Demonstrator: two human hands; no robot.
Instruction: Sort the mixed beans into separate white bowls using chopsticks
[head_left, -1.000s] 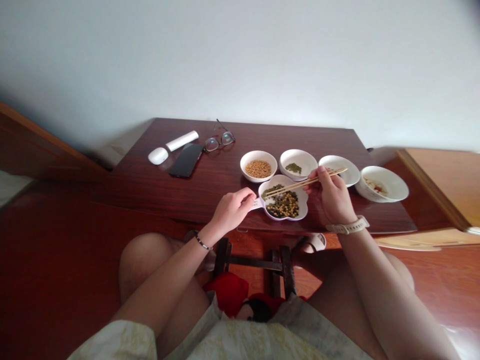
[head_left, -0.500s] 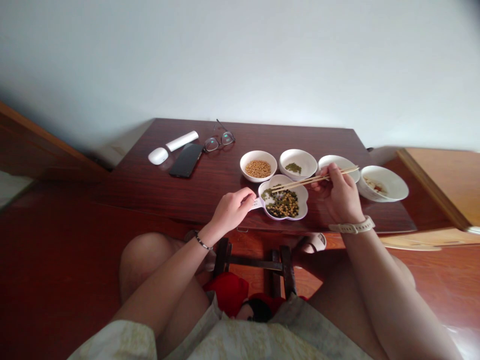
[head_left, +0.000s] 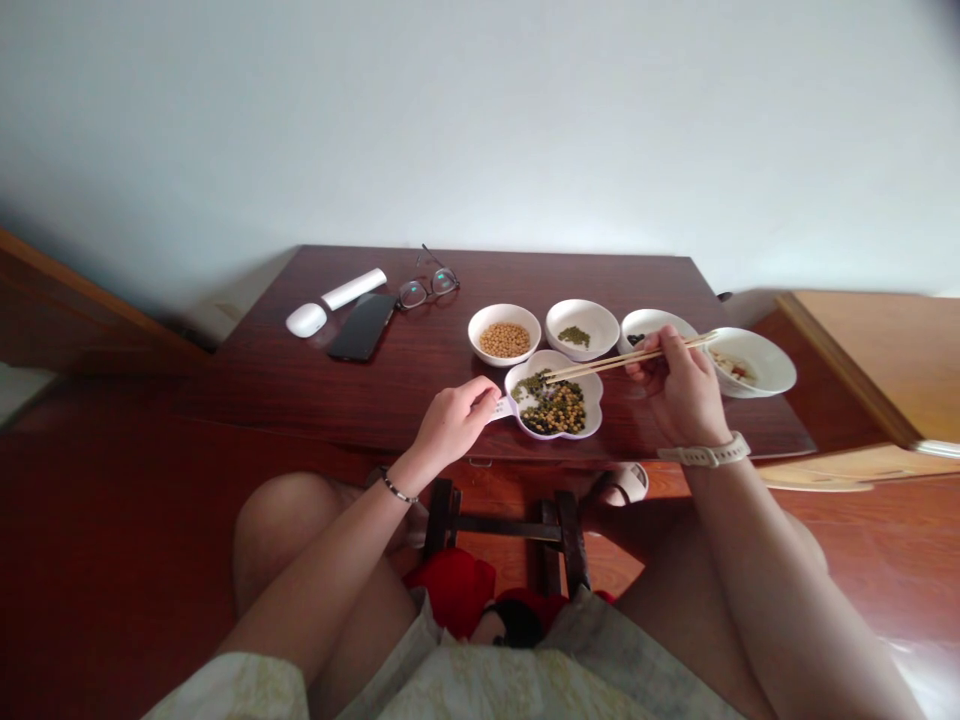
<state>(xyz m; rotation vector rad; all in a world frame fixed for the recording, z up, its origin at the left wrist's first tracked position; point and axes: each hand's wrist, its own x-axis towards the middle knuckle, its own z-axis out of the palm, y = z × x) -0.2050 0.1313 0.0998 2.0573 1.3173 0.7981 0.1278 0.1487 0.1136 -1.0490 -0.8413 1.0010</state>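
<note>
My left hand (head_left: 454, 422) pinches the white tab handle (head_left: 501, 409) of a white flower-shaped dish (head_left: 592, 395). The dish holds mixed soybeans, mung beans and dark beans. My right hand (head_left: 681, 390) grips wooden chopsticks (head_left: 626, 362), their tips over the dish. Behind it, one white bowl (head_left: 504, 312) holds soybeans and another (head_left: 582, 309) holds a few mung beans. A third bowl (head_left: 652, 317), partly hidden by my right hand, shows dark beans. A wider white bowl (head_left: 757, 345) right of my hand holds a pale and reddish mix.
On the dark wooden table (head_left: 450, 285) lie a black smartphone (head_left: 361, 327), glasses (head_left: 427, 290), a white computer mouse (head_left: 306, 320) and a white tube (head_left: 354, 289). My knees and a low stool (head_left: 502, 528) are below the table's front edge.
My right hand and the chopsticks have shifted right, with the tips still over the dish. The whole view has slid slightly left. My left hand stays on the handle.
</note>
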